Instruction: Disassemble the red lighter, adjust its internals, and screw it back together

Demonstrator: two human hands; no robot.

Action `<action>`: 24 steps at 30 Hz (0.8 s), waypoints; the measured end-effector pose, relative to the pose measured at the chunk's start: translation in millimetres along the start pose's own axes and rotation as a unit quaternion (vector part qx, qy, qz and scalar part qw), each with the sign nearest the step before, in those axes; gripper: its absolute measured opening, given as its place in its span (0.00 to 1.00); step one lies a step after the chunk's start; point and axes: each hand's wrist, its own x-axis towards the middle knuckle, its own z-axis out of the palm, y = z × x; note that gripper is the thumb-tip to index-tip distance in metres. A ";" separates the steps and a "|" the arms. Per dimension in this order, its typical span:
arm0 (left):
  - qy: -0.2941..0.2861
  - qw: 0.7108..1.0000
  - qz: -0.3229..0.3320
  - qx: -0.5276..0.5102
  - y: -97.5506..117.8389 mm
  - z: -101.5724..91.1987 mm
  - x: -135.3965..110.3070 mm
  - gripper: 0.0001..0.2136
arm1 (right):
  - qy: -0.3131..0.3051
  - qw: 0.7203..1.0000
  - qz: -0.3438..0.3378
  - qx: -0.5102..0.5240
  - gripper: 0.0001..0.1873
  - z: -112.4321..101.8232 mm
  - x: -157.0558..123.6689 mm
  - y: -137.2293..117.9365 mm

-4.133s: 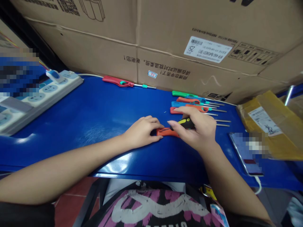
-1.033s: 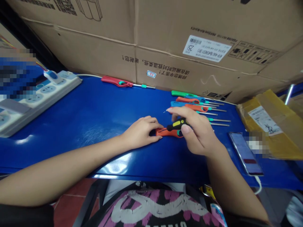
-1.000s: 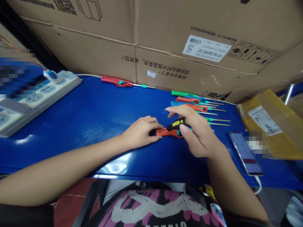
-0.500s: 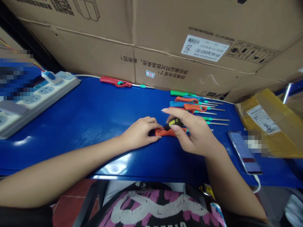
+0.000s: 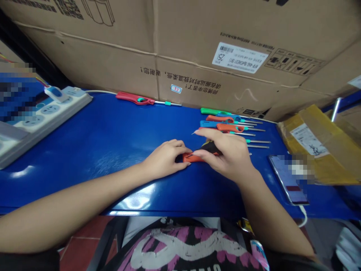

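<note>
An orange long-necked lighter lies on the blue table in front of me. My left hand grips its handle end between thumb and fingers, pressing it to the tabletop. Over the lighter, my right hand is closed around a screwdriver with a black and yellow handle. Thumb and fingers hide most of the tool, and where its tip meets the lighter I cannot make out. The right hand also covers the lighter's middle; the end of its metal tube shows beyond.
Several lighters lie in a row behind my right hand. A red lighter rests against the big cardboard box. A power strip is at left. At right are a charging phone and a yellow-taped parcel.
My right hand's fingers have shifted and closed further over the screwdriver, so less of its yellow handle shows. My left hand keeps its hold on the orange lighter. The view has shifted slightly.
</note>
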 end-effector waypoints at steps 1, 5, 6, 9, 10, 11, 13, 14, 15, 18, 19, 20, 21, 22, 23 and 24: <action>-0.001 1.000 0.000 -0.001 0.1 -0.1 0.0 0.09 | -0.017 1.000 0.006 0.025 0.20 -0.6 0.1 -0.1; 0.001 1.000 0.007 -0.001 -0.4 0.2 -0.2 0.10 | -0.085 0.988 0.026 0.124 0.25 -3.5 0.3 0.0; 0.002 1.000 0.007 -0.001 -0.7 0.5 -0.3 0.10 | -0.071 0.992 0.024 0.102 0.23 -3.2 0.3 0.4; 0.003 1.000 0.004 0.002 -1.2 1.2 -0.2 0.09 | -0.011 1.000 0.019 0.008 0.18 -1.9 0.2 2.1; 0.003 1.000 0.004 0.001 -1.2 1.2 -0.1 0.09 | -0.014 1.000 0.022 0.006 0.19 -2.1 0.1 2.5; 0.003 1.000 0.004 0.000 -1.2 1.2 -0.1 0.10 | -0.032 0.999 0.029 0.026 0.21 -2.7 0.1 2.8; 0.003 1.000 0.007 -0.005 -1.2 1.1 0.0 0.09 | -0.084 0.991 0.037 0.093 0.25 -4.3 -0.1 2.7; 0.003 1.000 0.008 -0.007 -1.2 1.0 0.0 0.09 | -0.099 0.988 0.038 0.114 0.26 -4.8 -0.1 2.6; 0.003 1.000 0.008 -0.008 -1.3 1.0 0.0 0.09 | -0.096 0.988 0.034 0.112 0.25 -4.7 -0.2 2.6; 0.004 1.000 0.007 -0.002 -1.4 1.0 0.0 0.09 | -0.031 0.999 0.021 0.021 0.19 -2.5 0.0 2.7; 0.004 1.000 0.007 0.000 -1.5 1.0 0.0 0.09 | -0.018 1.000 0.021 0.000 0.20 -2.0 0.2 2.7; 0.003 1.000 0.006 0.000 -1.5 1.0 0.0 0.09 | -0.023 0.999 0.023 0.003 0.22 -2.1 0.4 2.5; 0.001 1.000 0.006 0.000 -1.5 1.0 0.0 0.09 | -0.042 0.998 0.028 0.028 0.25 -2.6 0.6 2.3; -0.002 1.000 0.005 -0.002 -1.5 1.0 0.0 0.08 | -0.067 0.995 0.032 0.062 0.27 -3.2 0.8 2.0; -0.002 1.000 0.005 -0.002 -1.5 1.2 0.0 0.08 | -0.088 0.991 0.034 0.096 0.29 -3.8 0.7 1.7; -0.001 1.000 0.005 -0.002 -1.6 1.3 -0.1 0.08 | -0.102 0.987 0.031 0.120 0.30 -3.8 0.5 1.6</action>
